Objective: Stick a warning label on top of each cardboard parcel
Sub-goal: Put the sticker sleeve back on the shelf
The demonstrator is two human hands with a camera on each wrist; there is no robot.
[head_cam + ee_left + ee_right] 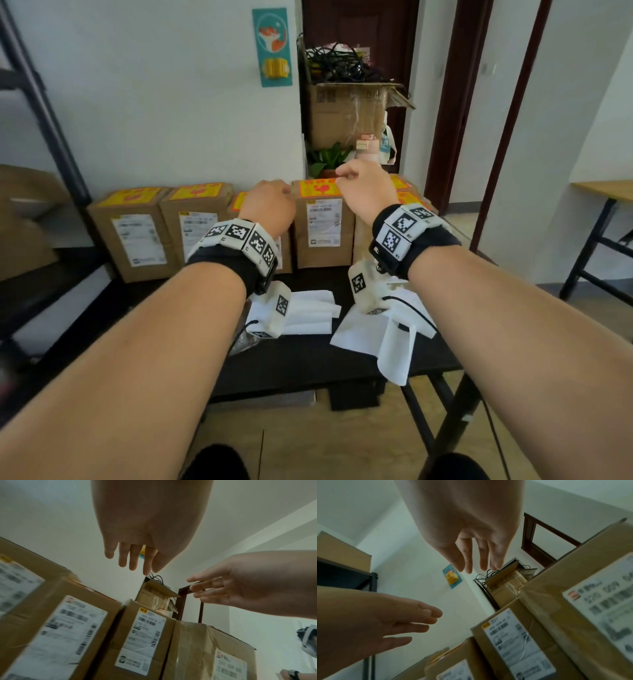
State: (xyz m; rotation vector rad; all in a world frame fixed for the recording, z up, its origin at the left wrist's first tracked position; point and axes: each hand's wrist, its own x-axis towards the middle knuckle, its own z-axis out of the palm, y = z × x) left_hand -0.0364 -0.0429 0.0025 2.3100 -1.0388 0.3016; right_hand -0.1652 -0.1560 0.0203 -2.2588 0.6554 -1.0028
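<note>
Several cardboard parcels stand in a row at the back of the black table [308,359]. Yellow and red warning labels show on the first [132,197], the second [198,192] and the fourth [317,188]. My left hand [270,202] hovers over the third parcel [239,205] and hides most of its top. My right hand [359,185] hangs above the gap between the fourth parcel [323,233] and the rightmost one [407,198]. In both wrist views the left hand [137,563] and the right hand [476,563] have loose, straight fingers and hold nothing.
White backing sheets [308,311] and more loose paper [370,335] lie on the table in front of the parcels. A big open carton of cables [346,113] and a plant [329,157] stand behind. A black rack [41,102] is at the left, a wooden desk [606,192] at the right.
</note>
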